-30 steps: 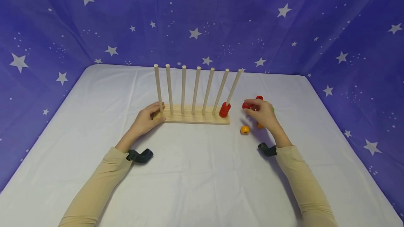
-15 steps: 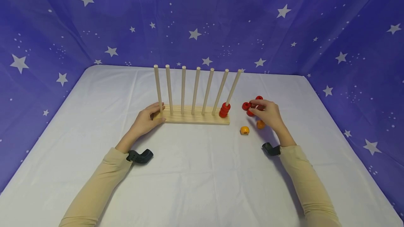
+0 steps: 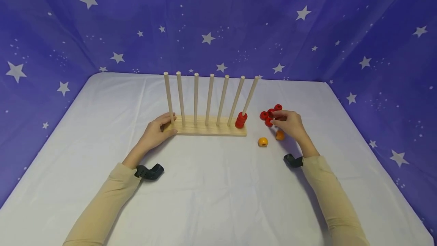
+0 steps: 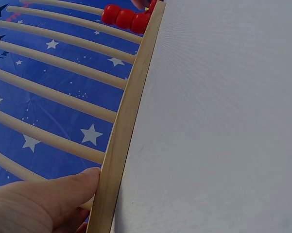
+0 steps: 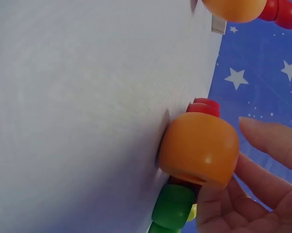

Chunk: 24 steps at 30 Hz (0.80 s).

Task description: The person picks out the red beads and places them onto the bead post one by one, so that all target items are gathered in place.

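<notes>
A wooden rack [image 3: 208, 130] with a row of upright pegs stands mid-table. Red beads [image 3: 241, 120] are stacked on its rightmost peg. My left hand [image 3: 155, 131] grips the rack's left end, with the thumb [image 4: 82, 187] against the base's front edge in the left wrist view. To the right of the rack, my right hand [image 3: 291, 123] hovers over loose red beads [image 3: 264, 115], its thumb and fingers apart. Nothing shows pinched between them. An orange bead [image 5: 200, 148] partly covers those fingers in the right wrist view.
Two orange beads lie nearer the front, one of them [image 3: 263, 142] farther left. Green beads [image 5: 174, 206] and a bit of yellow [image 5: 193, 212] appear in the right wrist view. A starry blue cloth [image 3: 211, 18] backs the white table [image 3: 211, 200].
My right hand has moved a little to the right, uncovering more red beads and an orange one. The left hand keeps its grip on the rack. The head view has shifted slightly.
</notes>
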### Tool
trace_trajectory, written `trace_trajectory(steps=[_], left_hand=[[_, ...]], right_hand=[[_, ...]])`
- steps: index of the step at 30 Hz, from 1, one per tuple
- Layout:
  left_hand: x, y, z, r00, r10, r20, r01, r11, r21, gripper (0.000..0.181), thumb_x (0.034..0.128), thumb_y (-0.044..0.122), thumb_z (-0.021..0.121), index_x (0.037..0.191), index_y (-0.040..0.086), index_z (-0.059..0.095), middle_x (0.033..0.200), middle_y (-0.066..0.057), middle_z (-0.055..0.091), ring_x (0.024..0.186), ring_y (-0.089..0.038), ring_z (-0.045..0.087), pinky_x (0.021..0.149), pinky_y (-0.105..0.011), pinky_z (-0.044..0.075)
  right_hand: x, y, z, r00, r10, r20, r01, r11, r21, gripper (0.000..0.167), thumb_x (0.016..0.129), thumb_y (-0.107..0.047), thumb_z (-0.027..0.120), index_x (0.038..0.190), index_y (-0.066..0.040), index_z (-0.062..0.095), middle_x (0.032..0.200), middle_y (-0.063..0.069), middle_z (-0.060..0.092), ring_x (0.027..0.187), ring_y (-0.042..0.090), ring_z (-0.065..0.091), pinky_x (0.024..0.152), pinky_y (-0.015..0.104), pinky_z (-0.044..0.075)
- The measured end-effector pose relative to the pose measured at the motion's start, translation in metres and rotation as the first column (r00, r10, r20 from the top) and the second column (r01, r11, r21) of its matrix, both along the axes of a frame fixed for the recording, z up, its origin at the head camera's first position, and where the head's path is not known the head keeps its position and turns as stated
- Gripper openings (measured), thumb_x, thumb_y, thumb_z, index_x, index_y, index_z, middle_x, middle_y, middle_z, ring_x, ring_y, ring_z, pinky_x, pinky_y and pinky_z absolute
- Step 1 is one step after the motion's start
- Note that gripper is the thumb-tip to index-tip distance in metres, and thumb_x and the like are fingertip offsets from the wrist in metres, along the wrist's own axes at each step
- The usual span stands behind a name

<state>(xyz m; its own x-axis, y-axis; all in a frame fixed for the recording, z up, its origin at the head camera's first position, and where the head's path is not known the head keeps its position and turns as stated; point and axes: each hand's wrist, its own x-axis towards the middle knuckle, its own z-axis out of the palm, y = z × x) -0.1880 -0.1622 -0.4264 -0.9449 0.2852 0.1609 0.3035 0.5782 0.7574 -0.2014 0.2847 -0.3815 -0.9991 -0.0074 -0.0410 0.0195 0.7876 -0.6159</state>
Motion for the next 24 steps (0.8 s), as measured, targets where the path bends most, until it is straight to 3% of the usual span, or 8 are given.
trace_trajectory(steps=[12, 24], left_hand=[[0.0003, 0.0002, 0.0002, 1.000, 0.006, 0.007, -0.006, 1.000, -0.011, 0.048, 0.0856, 0.009, 0.066, 0.130, -0.005, 0.052, 0.145, -0.021, 0.042, 0.137, -0.040, 0.034, 0.113, -0.050, 0.032], [-0.0006, 0.0002, 0.0004, 1.000, -0.001, -0.008, 0.001, 1.000, -0.012, 0.047, 0.0851, 0.007, 0.066, 0.129, -0.004, 0.053, 0.143, -0.022, 0.044, 0.136, -0.040, 0.036, 0.111, -0.051, 0.034]], right_hand=[[-0.0079, -0.0053, -0.0041, 0.997, 0.021, 0.075, -0.026, 0.997, 0.073, 0.042, 0.084, -0.015, 0.067, 0.123, 0.001, 0.059, 0.101, 0.021, 0.064, 0.082, 0.023, 0.057, 0.061, 0.016, 0.047], [-0.0079, -0.0069, -0.0052, 0.995, 0.055, 0.078, -0.065, 0.989, 0.131, 0.040, 0.082, -0.015, 0.069, 0.118, 0.002, 0.061, 0.102, 0.022, 0.065, 0.085, 0.026, 0.058, 0.064, 0.019, 0.048]])
